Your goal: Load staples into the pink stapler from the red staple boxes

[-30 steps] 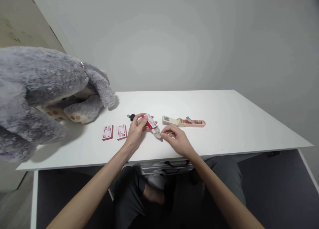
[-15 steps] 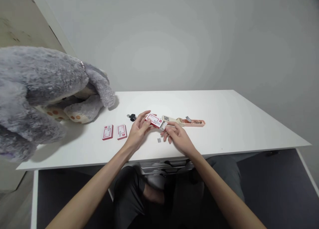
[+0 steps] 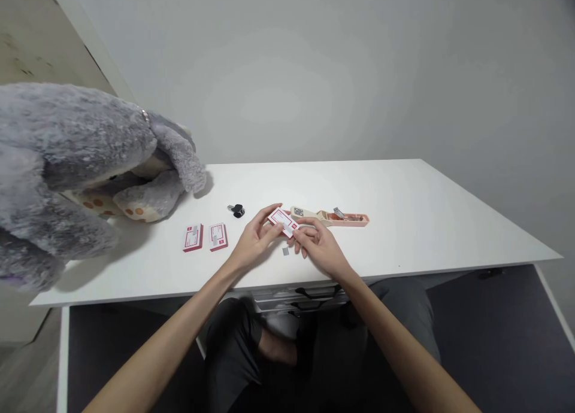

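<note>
A small red-and-white staple box (image 3: 284,222) is held just above the desk, its printed face up. My left hand (image 3: 255,240) grips its left end, thumb on top and fingers behind. At the right end, my right hand (image 3: 322,246) pinches it between thumb and fingers. Behind my right hand lies an open stapler, with a cream arm (image 3: 309,213) and a pinkish-orange base (image 3: 353,220); a metal piece sticks up from it. A small grey strip (image 3: 286,251), seemingly staples, lies on the desk under my hands.
Two more red-and-white boxes, a left one (image 3: 193,237) and a right one (image 3: 218,236), lie left of my hands. A small black-and-metal object (image 3: 236,210) is behind them. A big grey plush toy (image 3: 90,143) occupies the left end of the white desk (image 3: 426,221).
The grey-white inner part that stuck out of the box's right end no longer shows; the box looks closed. My hands have come closer together around it, and the box is tilted more.
</note>
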The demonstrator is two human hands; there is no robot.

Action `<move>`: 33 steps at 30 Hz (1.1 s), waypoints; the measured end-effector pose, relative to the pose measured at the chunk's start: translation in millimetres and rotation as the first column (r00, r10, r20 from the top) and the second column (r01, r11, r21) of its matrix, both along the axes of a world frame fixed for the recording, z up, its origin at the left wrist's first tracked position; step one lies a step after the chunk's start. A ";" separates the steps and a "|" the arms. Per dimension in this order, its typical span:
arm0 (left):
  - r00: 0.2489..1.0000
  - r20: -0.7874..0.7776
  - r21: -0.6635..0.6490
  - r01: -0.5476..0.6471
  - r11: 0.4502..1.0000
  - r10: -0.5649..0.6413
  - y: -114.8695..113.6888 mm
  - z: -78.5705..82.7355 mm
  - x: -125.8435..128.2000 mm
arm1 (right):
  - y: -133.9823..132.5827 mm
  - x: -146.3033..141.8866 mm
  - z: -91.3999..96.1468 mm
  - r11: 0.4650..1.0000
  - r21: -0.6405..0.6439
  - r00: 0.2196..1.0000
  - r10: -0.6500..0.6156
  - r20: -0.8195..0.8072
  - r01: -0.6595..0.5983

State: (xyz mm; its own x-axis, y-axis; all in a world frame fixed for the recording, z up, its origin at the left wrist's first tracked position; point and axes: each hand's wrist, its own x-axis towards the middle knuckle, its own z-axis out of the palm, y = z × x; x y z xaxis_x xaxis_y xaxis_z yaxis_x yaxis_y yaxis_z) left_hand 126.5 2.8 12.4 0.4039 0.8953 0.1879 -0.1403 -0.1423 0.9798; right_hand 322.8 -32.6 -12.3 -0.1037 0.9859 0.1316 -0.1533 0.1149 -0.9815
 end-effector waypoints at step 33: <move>0.520 -0.574 0.783 0.124 0.609 0.632 -12.7 19.8 -88.5 | -12.7 22.6 1.8 0.958 0.277 0.848 -0.085 0.523 -0.075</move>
